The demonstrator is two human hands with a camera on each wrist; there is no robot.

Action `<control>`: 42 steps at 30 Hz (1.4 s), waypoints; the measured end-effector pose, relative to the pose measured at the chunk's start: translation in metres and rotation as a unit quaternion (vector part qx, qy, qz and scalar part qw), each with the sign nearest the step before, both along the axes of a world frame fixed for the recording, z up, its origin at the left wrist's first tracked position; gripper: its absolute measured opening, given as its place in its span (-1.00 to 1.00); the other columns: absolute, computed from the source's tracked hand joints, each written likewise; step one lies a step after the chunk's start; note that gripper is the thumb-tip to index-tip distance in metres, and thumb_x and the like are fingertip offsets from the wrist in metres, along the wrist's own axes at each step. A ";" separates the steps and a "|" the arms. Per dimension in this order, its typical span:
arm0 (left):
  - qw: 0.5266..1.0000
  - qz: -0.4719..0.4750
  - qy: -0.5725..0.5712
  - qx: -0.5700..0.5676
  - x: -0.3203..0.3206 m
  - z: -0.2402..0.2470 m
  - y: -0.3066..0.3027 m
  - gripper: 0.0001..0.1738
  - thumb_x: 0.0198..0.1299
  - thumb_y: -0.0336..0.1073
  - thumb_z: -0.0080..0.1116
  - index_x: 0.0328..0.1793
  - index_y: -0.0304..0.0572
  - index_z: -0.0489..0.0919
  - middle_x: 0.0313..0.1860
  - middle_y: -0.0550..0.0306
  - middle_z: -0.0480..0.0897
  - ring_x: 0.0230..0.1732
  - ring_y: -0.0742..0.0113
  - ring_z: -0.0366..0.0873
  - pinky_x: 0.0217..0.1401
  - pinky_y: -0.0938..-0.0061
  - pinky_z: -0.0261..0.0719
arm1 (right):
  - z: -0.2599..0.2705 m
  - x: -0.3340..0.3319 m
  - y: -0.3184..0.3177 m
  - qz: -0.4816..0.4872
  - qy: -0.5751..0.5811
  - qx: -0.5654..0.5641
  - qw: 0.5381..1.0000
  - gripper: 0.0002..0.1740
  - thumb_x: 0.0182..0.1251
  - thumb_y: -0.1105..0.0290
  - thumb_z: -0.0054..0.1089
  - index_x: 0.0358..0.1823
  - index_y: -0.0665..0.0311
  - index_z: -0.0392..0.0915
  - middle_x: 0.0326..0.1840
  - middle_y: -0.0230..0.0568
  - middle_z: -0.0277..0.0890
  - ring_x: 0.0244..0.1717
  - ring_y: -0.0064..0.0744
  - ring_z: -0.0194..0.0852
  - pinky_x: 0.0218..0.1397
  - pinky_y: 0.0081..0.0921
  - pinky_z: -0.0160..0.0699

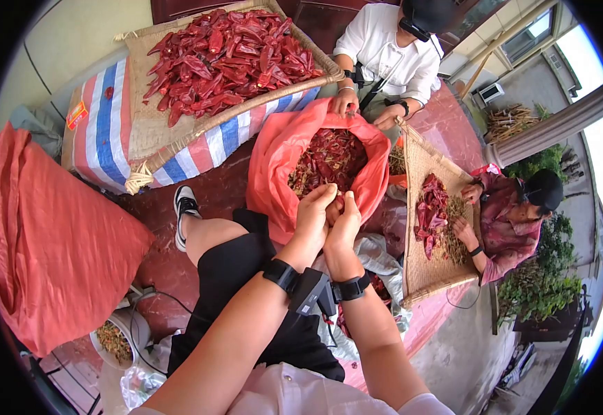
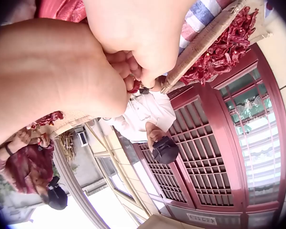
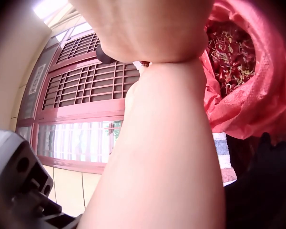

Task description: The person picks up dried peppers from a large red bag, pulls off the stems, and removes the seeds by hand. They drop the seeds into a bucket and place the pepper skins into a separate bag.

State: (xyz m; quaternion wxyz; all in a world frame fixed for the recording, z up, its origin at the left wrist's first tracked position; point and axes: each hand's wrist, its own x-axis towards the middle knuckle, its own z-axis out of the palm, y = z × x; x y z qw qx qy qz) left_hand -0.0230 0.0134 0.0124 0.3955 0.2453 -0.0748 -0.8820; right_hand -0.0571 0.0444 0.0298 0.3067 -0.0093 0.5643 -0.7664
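My left hand [image 1: 311,218] and right hand [image 1: 344,232] meet at the fingertips over the near rim of an open red sack [image 1: 274,155]. Curled fingers and thumbs of both pinch a small red chili, of which a bit [image 2: 136,87] shows in the left wrist view; the hands cover the rest. Inside the sack lie dried red chilies [image 1: 332,149] mixed with stems and paler bits. In the right wrist view the forearm and wrists hide the fingers, and the sack's filling [image 3: 231,57] shows at the upper right.
A woven tray [image 1: 139,131] heaped with red chilies [image 1: 232,59] rests on striped bundles behind. One person in white sits across the sack; another sorts over a second tray [image 1: 415,277] at right. A full red sack [image 1: 59,242] and a white bucket [image 1: 139,328] stand left.
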 end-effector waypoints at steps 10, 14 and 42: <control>0.999 0.051 0.020 -0.006 -0.003 -0.006 -0.005 -0.89 0.13 -0.41 0.15 -0.20 -0.17 0.55 -0.27 0.25 0.58 -0.22 0.52 0.47 -0.07 0.64 0.45 | -0.010 -0.004 0.003 -0.013 -0.076 -0.105 0.992 -0.60 0.39 0.23 -0.18 -0.65 0.13 0.15 -0.80 -0.50 -0.06 -0.77 -0.63 -0.22 -0.69 -0.58 -0.22; 0.996 0.029 0.080 -0.014 -0.002 -0.009 -0.007 -0.91 0.13 -0.41 0.10 -0.22 -0.15 0.53 -0.22 0.19 0.57 -0.15 0.46 0.48 0.05 0.57 0.42 | -0.008 -0.009 0.007 0.014 -0.062 -0.128 0.990 -0.58 0.38 0.20 -0.20 -0.69 0.13 0.12 -0.81 -0.49 -0.10 -0.77 -0.60 -0.23 -0.67 -0.56 -0.22; 0.997 0.015 0.006 0.073 0.002 -0.018 -0.012 -0.78 0.02 -0.35 0.06 -0.19 -0.25 0.42 -0.24 0.03 0.55 -0.19 0.25 0.51 0.02 0.46 0.49 | -0.151 -0.090 0.313 0.056 -0.035 0.293 0.954 -0.64 0.33 0.17 -0.07 -0.24 0.37 0.49 -0.41 -0.27 0.51 -0.40 -0.47 0.44 -0.30 -0.57 0.36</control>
